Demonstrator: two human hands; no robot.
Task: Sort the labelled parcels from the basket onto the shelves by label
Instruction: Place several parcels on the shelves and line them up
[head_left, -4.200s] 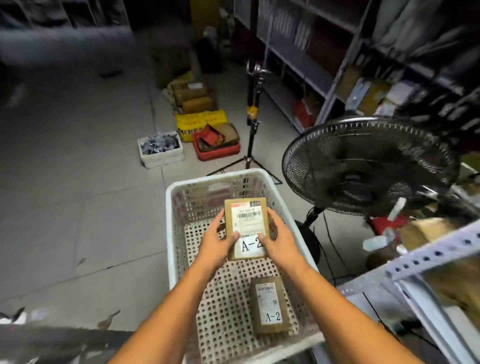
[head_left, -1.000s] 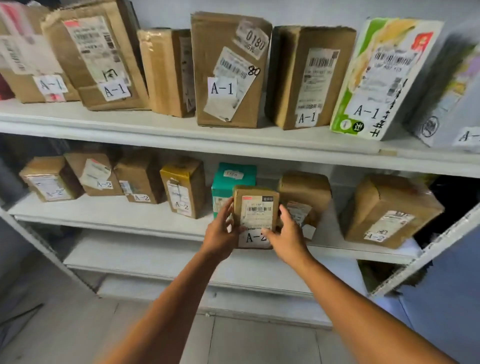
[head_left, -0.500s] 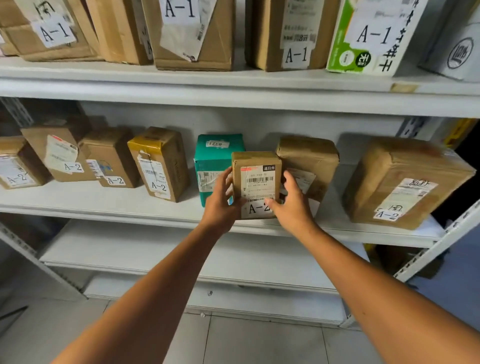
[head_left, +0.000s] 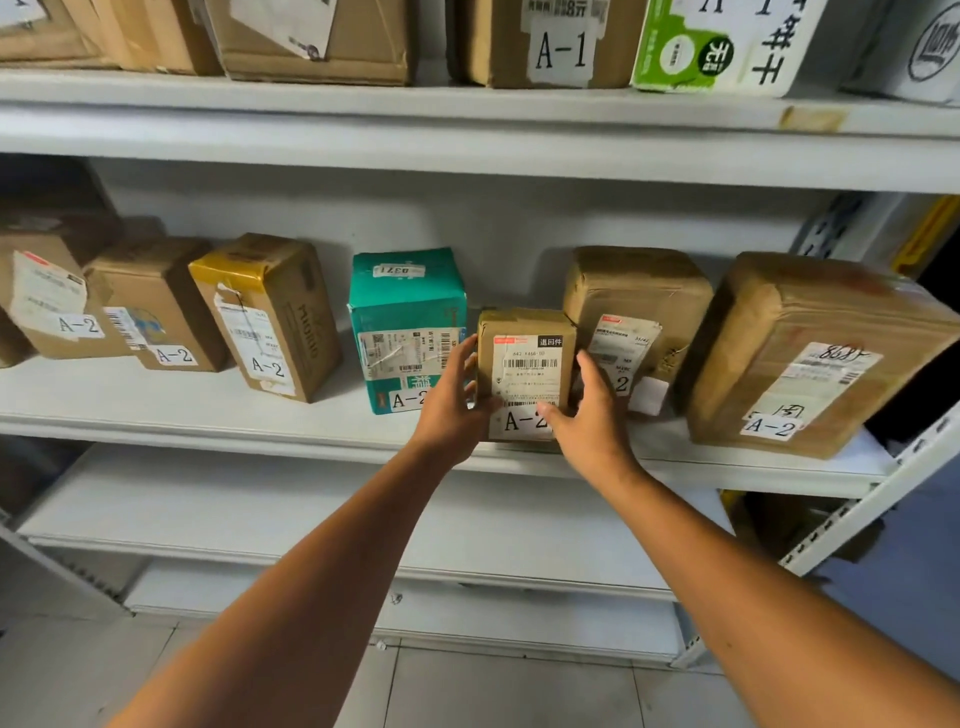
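Note:
A small brown parcel (head_left: 527, 364) with a white barcode label and an "A-2" tag stands upright at the front of the middle shelf (head_left: 208, 415). It sits between a teal box (head_left: 405, 306) and a brown wrapped parcel (head_left: 639, 291), both tagged A-2. My left hand (head_left: 452, 410) holds its left side, thumb on the front face. My right hand (head_left: 592, 426) holds its right side, with the thumb over the lower label. The basket is out of view.
More A-2 parcels line the middle shelf: three brown boxes at left (head_left: 270, 317) and a large one at right (head_left: 821, 343). The upper shelf holds A-1 parcels (head_left: 550, 47). A bare lower shelf (head_left: 260, 514) runs below. The shelf's right upright (head_left: 857, 519) slants down.
I carried the A-2 parcel from the basket to the shelves. Over the last second it moved in and down onto the middle shelf, between the teal box and the brown parcel.

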